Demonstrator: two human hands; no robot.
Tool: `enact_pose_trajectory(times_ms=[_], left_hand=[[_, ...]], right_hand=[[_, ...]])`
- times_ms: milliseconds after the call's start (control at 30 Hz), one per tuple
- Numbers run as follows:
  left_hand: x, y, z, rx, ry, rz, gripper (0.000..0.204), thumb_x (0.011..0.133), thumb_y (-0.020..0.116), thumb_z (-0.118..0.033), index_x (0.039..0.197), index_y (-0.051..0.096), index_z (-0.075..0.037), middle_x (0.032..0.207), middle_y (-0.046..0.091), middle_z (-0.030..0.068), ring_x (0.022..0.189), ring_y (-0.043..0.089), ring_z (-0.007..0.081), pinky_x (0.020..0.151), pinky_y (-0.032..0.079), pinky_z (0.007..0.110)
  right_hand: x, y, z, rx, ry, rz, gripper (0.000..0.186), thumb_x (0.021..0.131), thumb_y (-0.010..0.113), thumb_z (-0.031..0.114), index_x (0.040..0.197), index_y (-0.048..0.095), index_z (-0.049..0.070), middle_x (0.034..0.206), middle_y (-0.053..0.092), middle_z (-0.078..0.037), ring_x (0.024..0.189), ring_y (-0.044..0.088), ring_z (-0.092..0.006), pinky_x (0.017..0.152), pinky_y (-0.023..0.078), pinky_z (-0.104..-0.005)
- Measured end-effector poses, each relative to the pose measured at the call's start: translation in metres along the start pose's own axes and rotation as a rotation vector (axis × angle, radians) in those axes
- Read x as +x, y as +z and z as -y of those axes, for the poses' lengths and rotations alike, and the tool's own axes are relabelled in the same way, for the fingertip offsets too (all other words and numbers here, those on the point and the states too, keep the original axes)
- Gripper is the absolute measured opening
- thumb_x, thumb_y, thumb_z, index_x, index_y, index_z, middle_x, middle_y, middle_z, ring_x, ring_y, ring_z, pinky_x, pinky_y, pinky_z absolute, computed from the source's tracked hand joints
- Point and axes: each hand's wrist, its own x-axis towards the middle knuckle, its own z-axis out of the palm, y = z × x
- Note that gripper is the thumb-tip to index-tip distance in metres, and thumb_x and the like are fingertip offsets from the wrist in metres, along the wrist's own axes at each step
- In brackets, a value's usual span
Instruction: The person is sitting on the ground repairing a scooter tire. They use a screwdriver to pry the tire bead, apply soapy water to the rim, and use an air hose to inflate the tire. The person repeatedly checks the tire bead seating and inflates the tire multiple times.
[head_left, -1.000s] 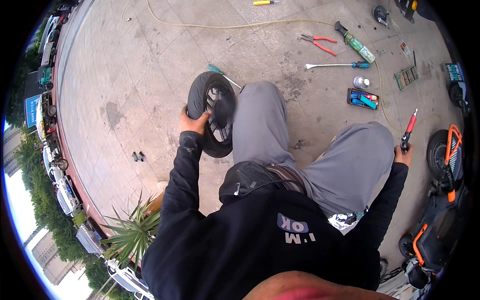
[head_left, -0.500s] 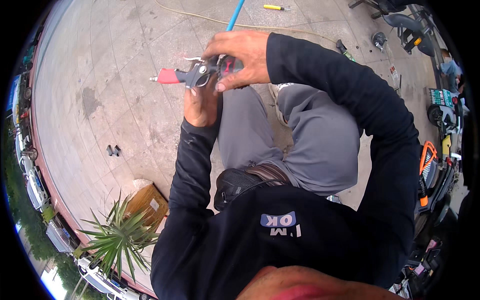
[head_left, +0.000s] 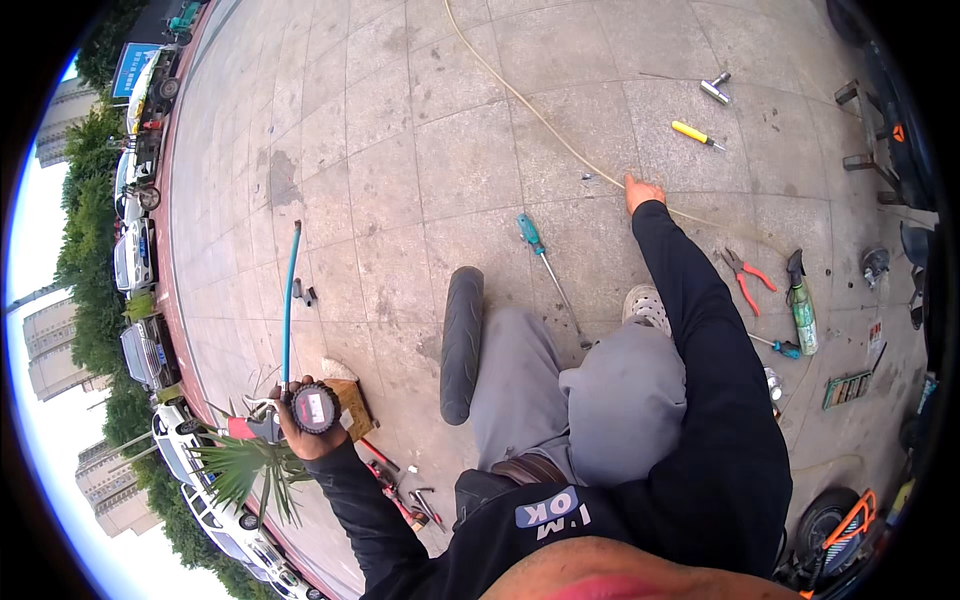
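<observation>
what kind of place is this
Most likely an outdoor roadside repair spot on a paved plaza. Hand tools such as red-handled pliers and a screwdriver lie loose on the paving stones, a small tyre stands by the person's leg, and parked cars line the edge.

Soft overcast daylight (strong fisheye rim bending)

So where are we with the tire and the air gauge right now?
Little looks done: the small black tire stands beside the person's leg with nothing attached. In hand: the left hand holds up the round inflator gauge with its blue hose; the right hand touches the yellowish hose on the pavement. Joining gauge and tire is not yet done.
</observation>
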Motion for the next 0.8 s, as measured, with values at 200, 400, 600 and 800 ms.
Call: enact_pose_trajectory(times_ms=[200,400,600,800], left_hand=[[0.023,0.011,0.025,-0.049,0.012,0.225,0.027,0.105,0.049,-0.029,0.125,0.055,-0.012,0.115,0.062,0.0139,0.112,0.06,0.0344,0.095,0.052,0.05],[0.058,0.074,0.089,-0.085,-0.001,0.429,0.024,0.104,0.052,-0.025,0.117,0.055,-0.006,0.105,0.068,0.0168,0.104,0.066,0.0351,0.091,0.055,0.049],[0.05,0.122,0.096,-0.102,-0.036,0.568,0.02,0.102,0.054,-0.019,0.113,0.054,-0.002,0.099,0.069,0.018,0.097,0.069,0.0345,0.083,0.058,0.048],[0.046,0.136,0.087,-0.056,-0.025,0.686,0.025,0.098,0.058,-0.009,0.12,0.051,0.002,0.102,0.07,0.0228,0.096,0.07,0.035,0.083,0.059,0.046]], right_hand=[[-0.166,-0.101,-0.023,0.581,-0.313,-0.417,0.028,0.098,0.062,0.032,0.114,0.062,0.009,0.086,0.071,-0.016,0.081,0.071,-0.0336,0.07,0.054,-0.0427],[-0.519,-0.224,-0.261,0.779,-0.03,-1.241,0.028,0.105,0.054,0.029,0.105,0.06,0.002,0.087,0.058,-0.002,0.081,0.052,-0.0112,0.079,0.043,-0.0258],[-0.978,-0.138,-0.464,0.632,1.047,-1.746,0.046,0.104,0.051,0.039,0.114,0.062,-0.005,0.102,0.07,-0.012,0.095,0.068,-0.0223,0.086,0.053,-0.0336],[-1.154,0.007,-0.45,-0.01,2.366,-1.568,0.058,0.075,0.072,0.045,0.119,0.069,0.006,0.111,0.069,-0.025,0.106,0.064,-0.0428,0.101,0.047,-0.0453]])
